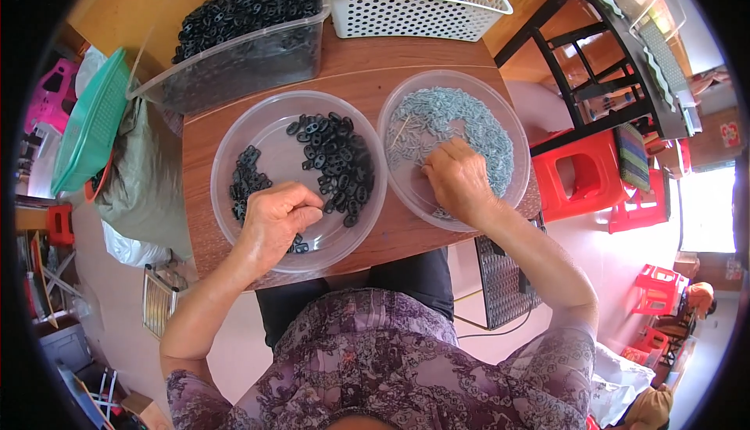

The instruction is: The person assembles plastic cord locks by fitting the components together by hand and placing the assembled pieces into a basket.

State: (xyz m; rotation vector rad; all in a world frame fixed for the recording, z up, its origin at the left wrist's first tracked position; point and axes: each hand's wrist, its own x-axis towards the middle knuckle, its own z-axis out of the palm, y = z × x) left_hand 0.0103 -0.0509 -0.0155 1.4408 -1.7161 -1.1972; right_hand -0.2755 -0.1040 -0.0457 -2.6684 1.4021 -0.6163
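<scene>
My left hand [277,215] is over the near left part of a round clear tub [223,137], thumb and fingers closed together. Whatever it pinches is hidden. Small black oval parts with two holes [340,164] lie in that tub in two heaps, the larger on the right. My right hand [457,176] reaches down into a second round clear tub [422,215], its fingers curled and closed. I cannot make out what is between them. Around it lie many thin grey-blue pin-like pieces [484,137], with a pale stick [401,129] among them.
Both tubs stand on a brown wooden table [367,63]. Behind them are a clear bin [234,78] heaped with black parts and a white perforated basket [414,20] holding more. A red stool [574,184] and a black-framed stand [586,63] are at the right.
</scene>
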